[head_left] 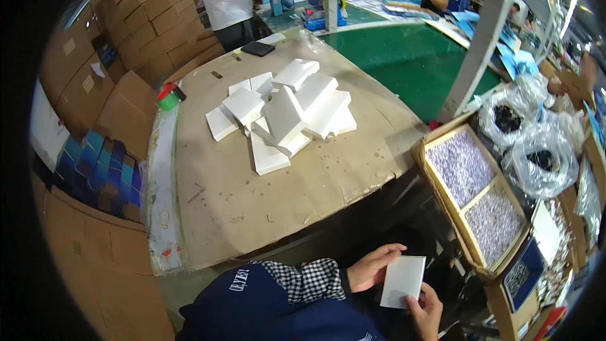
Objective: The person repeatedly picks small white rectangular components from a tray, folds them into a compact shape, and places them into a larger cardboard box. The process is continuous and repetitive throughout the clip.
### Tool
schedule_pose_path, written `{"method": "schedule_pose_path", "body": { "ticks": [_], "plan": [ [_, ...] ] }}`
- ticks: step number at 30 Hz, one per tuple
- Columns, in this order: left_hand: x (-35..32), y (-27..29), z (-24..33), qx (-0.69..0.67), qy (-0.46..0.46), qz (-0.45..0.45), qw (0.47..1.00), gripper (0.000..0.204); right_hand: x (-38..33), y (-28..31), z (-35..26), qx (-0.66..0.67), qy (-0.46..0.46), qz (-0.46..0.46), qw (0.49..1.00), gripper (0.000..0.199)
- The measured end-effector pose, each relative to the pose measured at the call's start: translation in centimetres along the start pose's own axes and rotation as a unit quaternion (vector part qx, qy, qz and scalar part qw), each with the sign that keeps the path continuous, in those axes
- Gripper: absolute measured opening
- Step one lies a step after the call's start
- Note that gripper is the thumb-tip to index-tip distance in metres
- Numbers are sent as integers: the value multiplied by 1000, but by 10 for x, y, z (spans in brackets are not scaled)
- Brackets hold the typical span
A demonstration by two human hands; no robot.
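Observation:
Low in the view, over my lap, I hold a small flat white box (402, 283). My left hand (372, 269) is at its upper left edge, its fingers reaching along the top corner and partly behind it. At the lower right corner my right hand (427, 311) grips it, thumb on the front face. A loose heap of similar white boxes (285, 113) lies on the cardboard-covered table (303, 192) ahead, some tilted on others.
On my right stands a two-part wooden tray (466, 205) of small pale purple pieces, beside clear plastic bags (540, 151). A tape roll (168, 98) sits at the table's left edge; a black flat object (258, 48) lies at its back. Brown cartons (154, 19) are stacked left. Other people work beyond.

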State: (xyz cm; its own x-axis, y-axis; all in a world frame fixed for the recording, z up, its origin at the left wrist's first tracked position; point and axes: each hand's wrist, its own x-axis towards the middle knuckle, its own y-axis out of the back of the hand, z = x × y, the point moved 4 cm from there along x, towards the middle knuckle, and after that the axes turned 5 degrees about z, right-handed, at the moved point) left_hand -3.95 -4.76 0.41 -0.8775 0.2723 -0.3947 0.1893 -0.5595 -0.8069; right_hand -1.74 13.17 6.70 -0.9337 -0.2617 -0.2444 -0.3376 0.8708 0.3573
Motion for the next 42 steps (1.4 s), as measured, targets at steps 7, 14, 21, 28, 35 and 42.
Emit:
{"method": "schedule_pose_path", "body": {
  "ticks": [7,14,21,28,35,42],
  "plan": [
    [-5,26,9,3,91,30,995,42,50,-16,-117,73,-26,-57,995,52],
    [-13,50,-6,38,104,5,994,30,95,-98,-211,129,32,-259,957,51],
    [-15,58,-3,90,129,-55,986,28,150,-174,-286,105,93,-349,927,51],
    [-17,65,-1,111,144,-30,983,27,180,-153,-288,214,135,-255,933,37],
    [-4,48,-12,103,126,-57,985,34,93,-60,-159,125,32,-171,977,21],
    [15,22,-25,164,183,-12,969,21,-2,85,-99,145,-19,-67,987,24]
  ]
}}
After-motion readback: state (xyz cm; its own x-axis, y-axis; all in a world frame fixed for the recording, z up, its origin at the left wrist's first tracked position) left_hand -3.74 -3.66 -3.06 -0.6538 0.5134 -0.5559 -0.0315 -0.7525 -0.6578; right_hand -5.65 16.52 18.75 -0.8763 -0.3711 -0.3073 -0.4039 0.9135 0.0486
